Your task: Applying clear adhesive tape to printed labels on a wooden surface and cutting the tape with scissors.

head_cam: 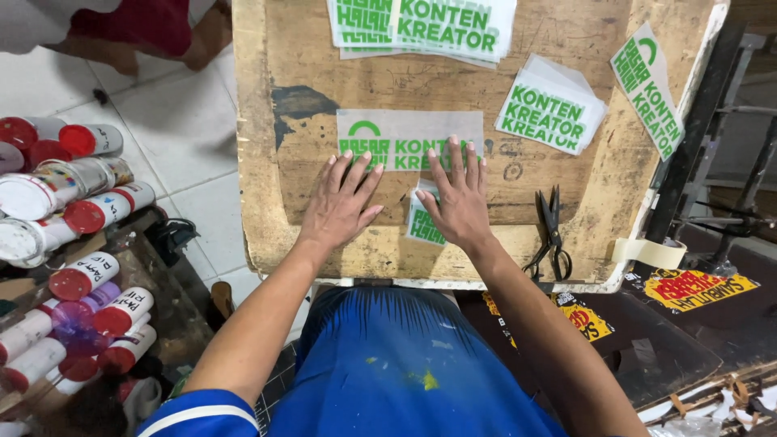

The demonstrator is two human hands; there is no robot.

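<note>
A clear film sheet [409,133] printed with green lettering lies flat in the middle of a worn wooden board [307,61]. My left hand [340,202] presses palm-down on the sheet's lower left edge, fingers spread. My right hand [457,198] rests flat on its lower right part, covering some of the green print. A smaller green-printed piece [422,226] pokes out from under my right hand. Neither hand grips anything.
More green-printed sheets lie in a stack [425,28] at the board's far edge, a pile [550,109] at right, and one strip [647,85] further right. Black scissors [552,231] and a tape roll [650,252] sit near the right corner. Red-capped paint jars [77,243] crowd the left.
</note>
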